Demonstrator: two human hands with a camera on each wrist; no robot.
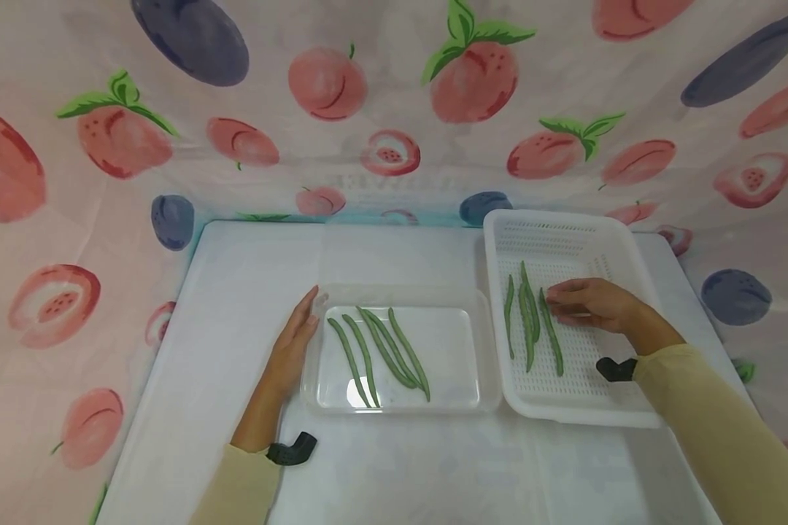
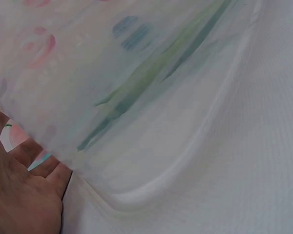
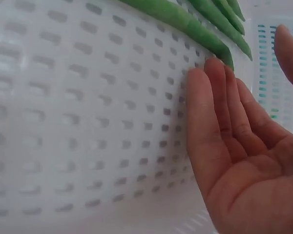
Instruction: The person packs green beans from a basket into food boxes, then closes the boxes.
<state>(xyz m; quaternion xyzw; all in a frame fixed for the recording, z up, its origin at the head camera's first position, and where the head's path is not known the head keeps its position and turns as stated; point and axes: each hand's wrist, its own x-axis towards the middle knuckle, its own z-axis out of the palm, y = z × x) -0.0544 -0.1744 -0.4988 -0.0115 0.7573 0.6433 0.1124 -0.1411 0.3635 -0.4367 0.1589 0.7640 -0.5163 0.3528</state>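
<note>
A clear plastic box (image 1: pixel 456 350) holds several long green beans (image 1: pixel 407 350), lying side by side in its left and middle part. My left hand (image 1: pixel 287 357) rests against the box's left side with fingers extended; the left wrist view has the palm (image 2: pixel 27 200) beside the see-through wall (image 2: pixel 156 161). Inside a white slotted basket (image 1: pixel 584 372), several more beans (image 1: pixel 525 313) lie lengthwise. Over that basket is my right hand (image 1: pixel 594 302), its fingertips right at the rightmost bean (image 1: pixel 551 335). In the right wrist view the fingers (image 3: pixel 201 107) are nearly straight and the thumb stands apart.
Both containers stand side by side on a white table (image 1: pixel 394 467), the basket to the right and reaching farther back. A fruit-patterned cloth (image 1: pixel 394 80) hangs behind and around the table. Black wrist pieces (image 1: pixel 292 448) sit at both cuffs.
</note>
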